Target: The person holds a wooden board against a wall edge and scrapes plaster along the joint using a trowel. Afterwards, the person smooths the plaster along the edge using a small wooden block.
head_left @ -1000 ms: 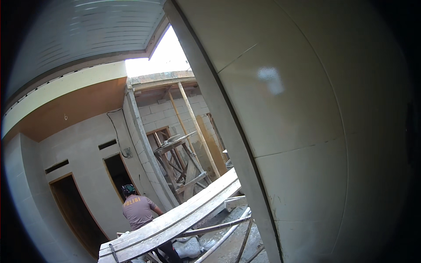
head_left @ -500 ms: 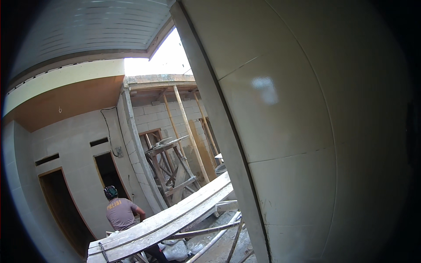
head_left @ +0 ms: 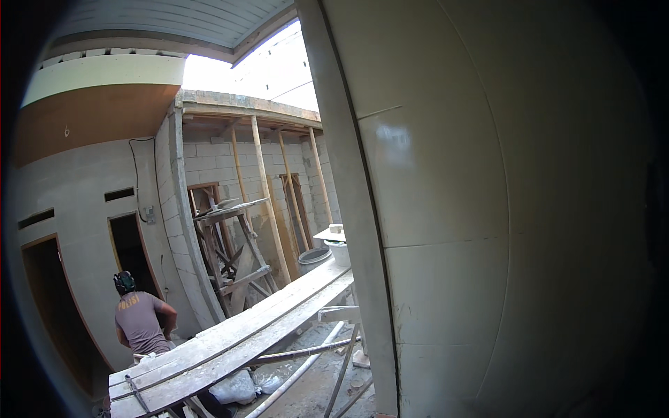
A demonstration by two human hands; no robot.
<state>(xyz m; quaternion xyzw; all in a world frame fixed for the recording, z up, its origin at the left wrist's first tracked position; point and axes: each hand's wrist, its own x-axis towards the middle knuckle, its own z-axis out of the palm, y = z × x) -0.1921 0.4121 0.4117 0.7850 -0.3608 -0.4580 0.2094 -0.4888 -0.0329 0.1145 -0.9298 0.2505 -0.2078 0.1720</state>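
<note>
Neither my left hand nor my right hand shows, so what they hold or touch is hidden. A wall of large, glossy beige tiles (head_left: 446, 292) with thin joints fills the right side, close by. Past its grey edge (head_left: 348, 174) lies a long scaffold platform of pale, dusty planks (head_left: 237, 341), slanting up to the right. At its far end a white bucket (head_left: 339, 253) stands, with a flat board (head_left: 331, 235) on top. Beyond the platform a person (head_left: 143, 320) in a greyish-purple shirt and dark patterned headwear has their back to me.
Behind are a wooden trestle (head_left: 233, 258), upright poles (head_left: 270, 202) under a slab, and a bare block wall (head_left: 209, 161). A grey tub (head_left: 315, 259) sits near the bucket. White sacks (head_left: 235, 387) and a pale pole (head_left: 296, 376) lie below the platform. Dark doorways (head_left: 59, 306) open at left.
My view has turned right and levelled somewhat, so the platform and person sit farther left. The bucket and tub show more from behind the tiled wall. The person's elbow is now bent outward.
</note>
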